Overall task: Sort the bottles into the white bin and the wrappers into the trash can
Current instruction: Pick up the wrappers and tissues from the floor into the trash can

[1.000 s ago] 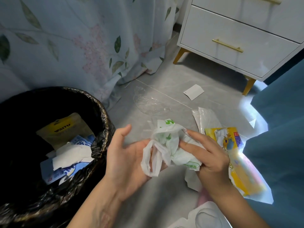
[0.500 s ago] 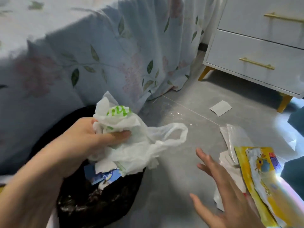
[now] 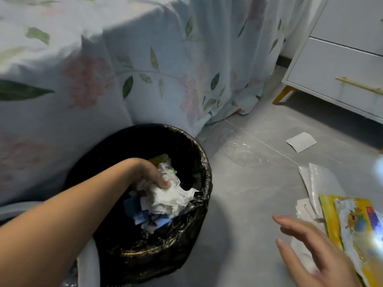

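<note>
While left hand (image 3: pixel 152 175) fingers clutch the crumpled white bag (image 3: pixel 167 195) inside the trash can (image 3: pixel 199 162), right hand (image 3: pixel 317 253) spread, empty.

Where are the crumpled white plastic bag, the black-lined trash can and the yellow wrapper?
crumpled white plastic bag (image 3: pixel 169 196): head view, its bunched middle.
black-lined trash can (image 3: pixel 204 177): head view, right rim.
yellow wrapper (image 3: pixel 329 216): head view, left edge.

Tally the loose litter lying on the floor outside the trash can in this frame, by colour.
White square paper: 1
Clear plastic film: 1
Silvery-white wrappers: at least 2, overlapping
Yellow printed wrapper: 1
Total: at least 5
</note>
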`<control>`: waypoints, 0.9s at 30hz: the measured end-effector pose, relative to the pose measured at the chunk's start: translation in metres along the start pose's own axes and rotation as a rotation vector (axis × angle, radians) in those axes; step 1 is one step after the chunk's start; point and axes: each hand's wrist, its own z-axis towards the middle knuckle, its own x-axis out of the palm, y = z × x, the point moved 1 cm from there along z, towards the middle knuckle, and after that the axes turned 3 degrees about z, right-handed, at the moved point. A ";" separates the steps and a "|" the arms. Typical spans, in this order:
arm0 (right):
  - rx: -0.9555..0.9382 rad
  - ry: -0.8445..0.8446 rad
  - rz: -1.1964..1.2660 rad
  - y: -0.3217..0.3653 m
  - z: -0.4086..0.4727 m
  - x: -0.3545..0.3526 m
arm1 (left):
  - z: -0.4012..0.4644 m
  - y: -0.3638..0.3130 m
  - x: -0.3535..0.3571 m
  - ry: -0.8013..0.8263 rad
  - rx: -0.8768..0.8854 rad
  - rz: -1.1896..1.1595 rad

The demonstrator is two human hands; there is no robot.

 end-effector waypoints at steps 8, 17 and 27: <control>0.000 0.168 0.055 -0.009 0.030 0.029 | 0.039 -0.007 0.026 -0.248 0.005 0.125; -0.054 0.383 -0.215 -0.051 0.072 0.050 | -0.086 -0.055 -0.042 -0.827 0.184 0.717; 0.013 0.566 -0.569 -0.112 0.185 0.111 | -0.125 -0.139 -0.039 -0.933 0.693 0.143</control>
